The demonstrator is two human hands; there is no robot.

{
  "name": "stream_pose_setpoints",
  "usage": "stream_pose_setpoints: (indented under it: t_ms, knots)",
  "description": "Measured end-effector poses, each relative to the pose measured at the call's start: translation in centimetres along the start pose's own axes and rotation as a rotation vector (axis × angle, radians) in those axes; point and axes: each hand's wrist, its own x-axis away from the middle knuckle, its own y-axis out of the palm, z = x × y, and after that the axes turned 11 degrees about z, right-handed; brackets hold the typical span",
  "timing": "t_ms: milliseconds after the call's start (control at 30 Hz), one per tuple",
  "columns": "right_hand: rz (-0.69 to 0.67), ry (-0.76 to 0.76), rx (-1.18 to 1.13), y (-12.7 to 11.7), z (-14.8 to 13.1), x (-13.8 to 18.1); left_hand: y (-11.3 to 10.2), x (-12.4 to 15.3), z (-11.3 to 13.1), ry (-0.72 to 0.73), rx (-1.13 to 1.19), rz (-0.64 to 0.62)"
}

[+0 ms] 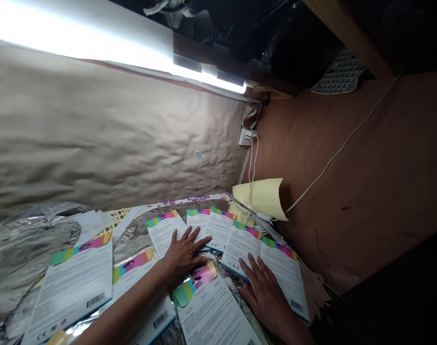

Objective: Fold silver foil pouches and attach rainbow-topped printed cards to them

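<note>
Several flat white cardboard packs with rainbow-striped top flaps, hang holes and small print lie face down across the work surface. My left hand (184, 251) is open, its fingers spread over the lower part of the back-row packs, near a middle pack (218, 229). My right hand (265, 294) is also open and rests on a right-hand pack (285, 268), fingers pointing away from me. Between my arms lies a closer pack (214, 311). Partly under my left forearm is another pack (157, 314), and farther left sits a large pack (74, 282) with a barcode.
Clear plastic film (35, 249) covers the surface at left. A curled yellow sheet (259, 196) stands in the back corner, beside cables from a wall socket (246, 137). A lit tube lamp (211, 79) runs along the papered wall (114, 139). A wooden panel (329, 191) closes the right side.
</note>
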Motion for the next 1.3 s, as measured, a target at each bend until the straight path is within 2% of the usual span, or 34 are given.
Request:
stream_pose_setpoints:
  t_ms: [167,367,433,467,600,700,767,833,933,1033,1100,1200,1300]
  knots:
    - [0.034,0.027,0.009,0.5,0.1,-0.6,0.8,0.7,0.4,-0.093,-0.084,0.119]
    - [0.009,-0.001,-0.033,0.6,0.5,-0.9,1.0,0.8,-0.6,-0.168,-0.072,0.098]
    - [0.056,-0.012,-0.067,0.2,0.6,-1.2,1.1,0.9,-1.0,-0.171,-0.049,0.107]
    - [0.123,-0.023,-0.087,-0.3,0.8,-1.6,1.2,0.9,-1.1,-0.178,-0.051,0.126]
    - [0.585,-0.079,-0.153,-4.4,2.2,-4.7,1.6,0.9,-1.4,-0.247,-0.096,0.201]
    - [0.898,-0.009,-0.112,-8.9,3.6,-8.6,1.6,0.6,-1.6,-0.243,-0.111,0.157]
    - [0.93,0.103,-0.031,-11.3,4.3,-11.4,1.5,0.6,-1.8,-0.23,-0.104,0.154]
    - [0.848,0.188,0.046,-12.9,4.7,-13.6,1.3,0.8,-1.7,-0.222,-0.085,0.186]
    - [0.778,0.202,0.104,-14.3,4.4,-14.8,0.1,1.9,-1.2,-0.205,-0.021,0.3]
    - [0.866,0.177,0.136,-14.8,2.4,-13.0,-2.3,3.8,-0.4,-0.208,0.27,0.379]
    - [0.908,0.013,0.101,-14.2,0.0,-10.7,-4.4,5.3,0.1,-0.249,0.674,0.303]
    - [0.753,-0.454,-0.038,-11.3,-4.6,-7.3,-6.9,7.6,0.6,-0.291,1.343,0.097]
    - [0.555,-0.708,-0.076,-7.5,-9.1,-4.7,-8.2,10.2,0.8,-0.295,1.702,0.013]
